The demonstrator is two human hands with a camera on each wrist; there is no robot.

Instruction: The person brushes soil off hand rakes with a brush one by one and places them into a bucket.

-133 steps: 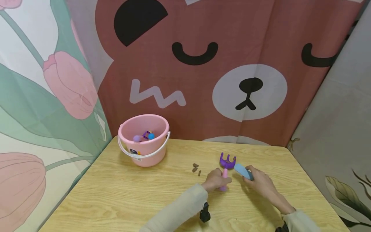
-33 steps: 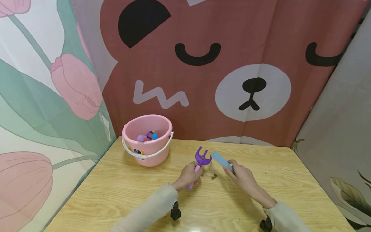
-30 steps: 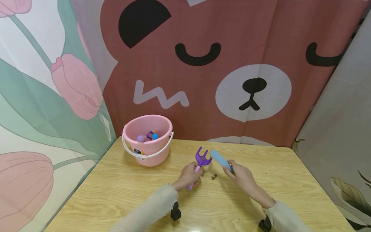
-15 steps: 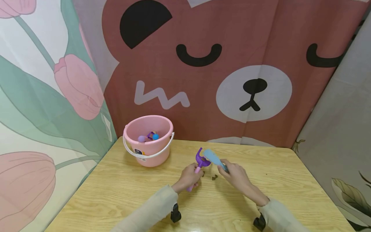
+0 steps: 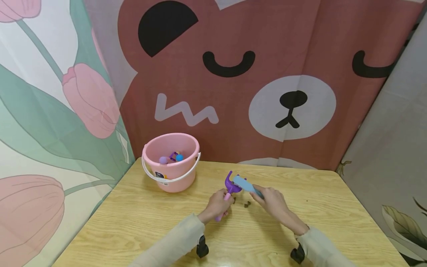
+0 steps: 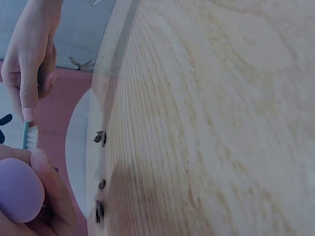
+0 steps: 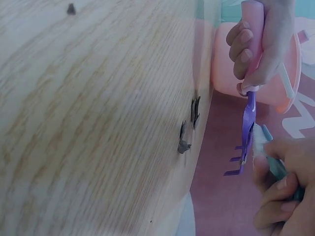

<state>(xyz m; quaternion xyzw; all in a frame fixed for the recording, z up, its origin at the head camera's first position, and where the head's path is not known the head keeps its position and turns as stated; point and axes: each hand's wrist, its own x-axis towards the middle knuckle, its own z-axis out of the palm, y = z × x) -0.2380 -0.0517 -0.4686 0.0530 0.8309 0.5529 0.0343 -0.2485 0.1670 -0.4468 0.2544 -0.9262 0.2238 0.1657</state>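
My left hand (image 5: 216,204) grips the pink handle of a toy rake (image 5: 231,188) with a purple, pronged head. The handle's rounded lilac end shows large in the left wrist view. My right hand (image 5: 274,203) holds a light-blue brush (image 5: 244,184), whose white bristles (image 7: 257,140) lie against the rake head in the right wrist view. In that view both tools are held up off the tabletop. Below them, several small brown bits (image 5: 247,204) lie on the wood. The brush covers part of the rake's prongs in the head view.
A pink bucket (image 5: 180,181) with a white handle stands at the back left of the wooden table (image 5: 160,222). Inside it are a lilac ball-shaped piece, a blue ball (image 5: 179,158) and a purple piece. Printed cloth (image 5: 230,107) hangs behind the table.
Since the oldest frame, both hands have moved left, and the rake is clear of the brown bits. Over the last second the brush has come left, from beside the rake head onto it.
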